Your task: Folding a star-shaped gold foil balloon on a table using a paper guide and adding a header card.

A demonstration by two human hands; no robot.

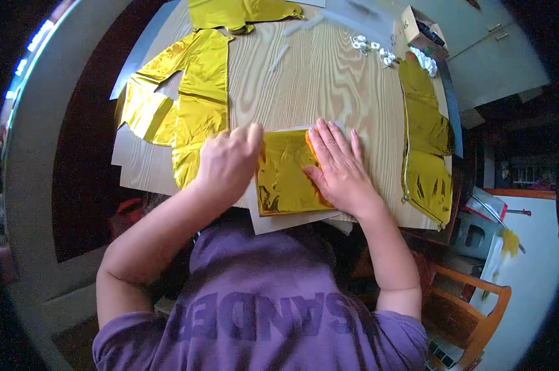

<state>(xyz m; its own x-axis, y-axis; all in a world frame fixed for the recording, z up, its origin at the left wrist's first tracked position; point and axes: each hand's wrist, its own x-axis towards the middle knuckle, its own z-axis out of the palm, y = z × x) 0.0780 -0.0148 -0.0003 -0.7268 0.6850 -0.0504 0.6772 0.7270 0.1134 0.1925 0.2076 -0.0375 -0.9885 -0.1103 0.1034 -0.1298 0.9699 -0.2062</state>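
Observation:
A shiny gold foil piece [288, 170] lies on a white sheet [279, 221] at the table's near edge, in front of my body. Flat over the foil's right side rests my right hand [338, 167], its fingers stretched out and pointing away from me. At the foil's left edge my left hand [228, 159] is closed, knuckles up. Its fingertips are hidden, so what they pinch does not show. Orange reflections of the hands gleam in the foil beside them.
More gold foil [202, 93] lies folded at the left, with another piece [242, 13] at the far edge. A long gold strip [425, 136] runs down the right side. Small white spools [372, 49] and an open cardboard box [423, 34] stand far right on the wooden table [329, 80].

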